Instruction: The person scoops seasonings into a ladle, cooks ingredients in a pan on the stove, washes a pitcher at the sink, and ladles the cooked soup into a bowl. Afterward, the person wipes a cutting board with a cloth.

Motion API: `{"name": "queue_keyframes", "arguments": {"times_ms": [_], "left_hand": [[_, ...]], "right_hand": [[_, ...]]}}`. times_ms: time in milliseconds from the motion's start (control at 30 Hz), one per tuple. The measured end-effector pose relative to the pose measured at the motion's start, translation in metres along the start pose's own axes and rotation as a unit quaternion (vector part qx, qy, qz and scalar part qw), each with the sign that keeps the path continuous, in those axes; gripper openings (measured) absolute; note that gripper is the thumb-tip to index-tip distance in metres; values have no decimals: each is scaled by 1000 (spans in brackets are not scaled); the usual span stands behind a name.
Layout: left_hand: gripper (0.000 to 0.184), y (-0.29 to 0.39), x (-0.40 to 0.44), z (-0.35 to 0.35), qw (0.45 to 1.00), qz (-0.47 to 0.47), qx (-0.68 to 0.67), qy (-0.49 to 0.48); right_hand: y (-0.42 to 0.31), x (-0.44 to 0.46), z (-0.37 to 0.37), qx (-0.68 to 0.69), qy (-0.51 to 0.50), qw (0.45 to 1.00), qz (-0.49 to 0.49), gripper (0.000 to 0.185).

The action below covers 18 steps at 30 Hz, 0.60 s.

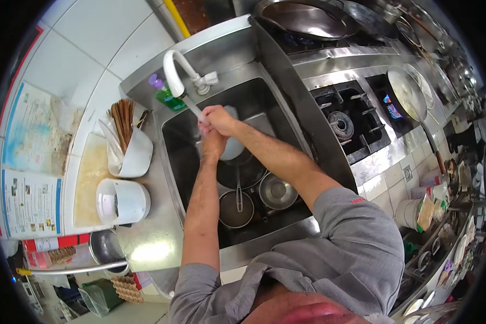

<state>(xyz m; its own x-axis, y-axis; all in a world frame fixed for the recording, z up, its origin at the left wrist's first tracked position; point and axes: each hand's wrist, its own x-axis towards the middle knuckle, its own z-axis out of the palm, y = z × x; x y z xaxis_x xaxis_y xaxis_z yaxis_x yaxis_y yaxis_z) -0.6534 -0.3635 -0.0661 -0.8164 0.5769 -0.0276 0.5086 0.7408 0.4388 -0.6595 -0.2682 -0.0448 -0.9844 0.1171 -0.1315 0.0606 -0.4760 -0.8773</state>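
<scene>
My left hand (214, 142) and my right hand (221, 119) are pressed together over the sink, under water running from the white faucet (174, 70). The right hand's fingers are curled over the left hand. Most of the left fingers are hidden by the right hand and the water. Just below and behind the hands is a pale, whitish round bowl (233, 150) in the sink (302, 141). Lower in the basin sit a dark pan with a metal handle (240, 198), a small round pot (233, 217) and a shiny metal bowl (277, 192).
A green soap bottle (170, 100) with a purple pump stands beside the faucet. On the left counter are a white container (133, 154) of wooden sticks and a white tub (139, 201). Right of the sink wall is a gas stove (351, 121) with a pan (407, 93).
</scene>
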Motion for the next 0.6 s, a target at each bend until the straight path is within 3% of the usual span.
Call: {"name": "queue_keyframes", "arguments": {"times_ms": [67, 133, 200, 267, 300, 333, 400, 433, 467, 533, 600], "left_hand": [[25, -7, 1, 3, 998, -5, -61, 3], [28, -21, 1, 2, 975, 38, -211, 51], [26, -22, 1, 1, 984, 23, -164, 58], [23, -2, -1, 4, 997, -66, 14, 23], [21, -2, -1, 8, 1000, -6, 6, 26], [21, -9, 1, 7, 1000, -11, 5, 27], [21, -26, 1, -2, 980, 140, -117, -83], [22, -28, 0, -8, 986, 66, -129, -83], [22, -33, 3, -6, 986, 64, -128, -81], [25, -40, 11, -1, 996, -64, -55, 13], [26, -11, 5, -11, 995, -94, -10, 21]], "right_hand": [[-5, -1, -6, -7, 5, 1000, 30, 9], [-4, 3, -6, 37, 7, 998, 47, 8], [1, 12, -14, -156, 31, 987, 6, 17], [9, 16, -19, -221, 21, 975, -2, 18], [11, 17, -22, -284, 15, 959, -9, 19], [14, 17, -26, -284, 11, 959, -7, 19], [4, 8, -21, -115, -27, 991, 61, 12], [-2, 4, -19, -164, -32, 985, 46, 13], [-5, 5, -17, -163, -35, 985, 45, 13], [-10, 7, -15, -327, -39, 944, 7, 18], [-8, 17, -22, -368, -38, 929, -17, 23]]}}
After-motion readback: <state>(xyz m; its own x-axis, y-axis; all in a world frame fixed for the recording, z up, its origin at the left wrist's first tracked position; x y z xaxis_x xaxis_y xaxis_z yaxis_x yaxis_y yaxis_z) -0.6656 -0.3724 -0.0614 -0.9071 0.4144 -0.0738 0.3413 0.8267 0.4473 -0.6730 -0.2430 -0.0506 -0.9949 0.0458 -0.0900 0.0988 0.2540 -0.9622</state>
